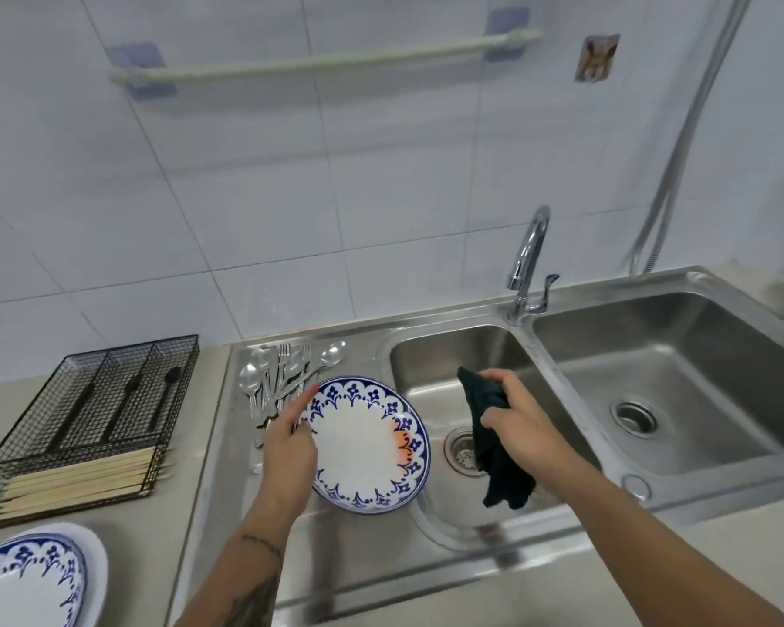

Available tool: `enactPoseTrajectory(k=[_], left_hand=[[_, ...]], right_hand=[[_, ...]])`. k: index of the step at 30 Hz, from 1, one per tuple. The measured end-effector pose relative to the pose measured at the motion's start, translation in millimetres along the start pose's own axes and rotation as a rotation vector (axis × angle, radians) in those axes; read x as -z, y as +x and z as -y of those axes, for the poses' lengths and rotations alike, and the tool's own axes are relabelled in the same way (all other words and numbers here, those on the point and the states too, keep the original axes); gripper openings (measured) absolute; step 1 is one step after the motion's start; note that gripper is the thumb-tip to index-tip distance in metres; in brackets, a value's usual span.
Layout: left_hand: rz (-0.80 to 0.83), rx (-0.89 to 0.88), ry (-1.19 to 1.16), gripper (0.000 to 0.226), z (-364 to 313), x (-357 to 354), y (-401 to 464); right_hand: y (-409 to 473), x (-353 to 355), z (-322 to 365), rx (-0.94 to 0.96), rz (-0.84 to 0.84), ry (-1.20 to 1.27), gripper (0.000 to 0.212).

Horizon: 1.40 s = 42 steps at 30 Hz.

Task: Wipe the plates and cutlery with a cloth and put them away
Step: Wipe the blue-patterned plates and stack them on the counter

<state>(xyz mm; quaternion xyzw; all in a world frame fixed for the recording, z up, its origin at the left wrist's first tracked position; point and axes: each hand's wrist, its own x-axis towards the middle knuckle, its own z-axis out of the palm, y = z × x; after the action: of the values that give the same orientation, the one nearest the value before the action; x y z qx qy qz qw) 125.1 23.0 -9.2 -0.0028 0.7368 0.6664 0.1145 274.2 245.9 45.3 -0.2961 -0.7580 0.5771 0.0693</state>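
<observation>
The blue-patterned plate sits tilted in the left hand, whose fingers curl around its left rim; it hangs over the steel draining board, its right edge reaching toward the near sink basin. An orange smear shows on the plate's face at the side farthest from that grip. To the right of the plate, apart from it, the right hand clutches a dark cloth, bunched in the fist with its loose end dangling over the basin's drain. The cloth is not yet touching the plate, so the wipe of this plate looks about to begin.

Just behind the left hand's fingers lies a pile of spoons and forks on the draining board, apparently still waiting their turn. Further left of the grip, on the counter, stands a black wire cutlery tray holding a few dark-handled pieces and a row of pale chopsticks. At the near left corner rests another patterned plate on top of a plain white one, likely already put down. By this reading the task is partly done: one plate in hand, the metal cutlery left.

Right of the cloth hand, a second, deeper basin lies beyond the chrome tap. White wall tiles rise behind, carrying a pale towel rail and a hose at the far right.
</observation>
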Motion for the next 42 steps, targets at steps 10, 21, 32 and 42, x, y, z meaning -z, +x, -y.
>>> enactPoseTrajectory(k=[10,21,32,42], left_hand=[[0.015,-0.533,0.303,0.055,-41.6,-96.5,3.0],[-0.023,-0.858,0.421,0.055,-42.9,-117.7,7.6],[0.078,-0.245,-0.080,0.049,-52.9,-112.7,-1.9],[0.173,0.103,-0.429,0.036,-60.4,-73.0,-6.8]], right_hand=[[14.3,23.2,-23.9,0.029,-0.122,-0.049,0.041],[23.9,24.6,-37.7,0.043,-0.136,-0.070,0.040],[29.0,6.9,-10.1,0.446,-0.126,-0.218,0.057],[27.1,-27.8,9.1,0.526,-0.180,-1.226,0.072]])
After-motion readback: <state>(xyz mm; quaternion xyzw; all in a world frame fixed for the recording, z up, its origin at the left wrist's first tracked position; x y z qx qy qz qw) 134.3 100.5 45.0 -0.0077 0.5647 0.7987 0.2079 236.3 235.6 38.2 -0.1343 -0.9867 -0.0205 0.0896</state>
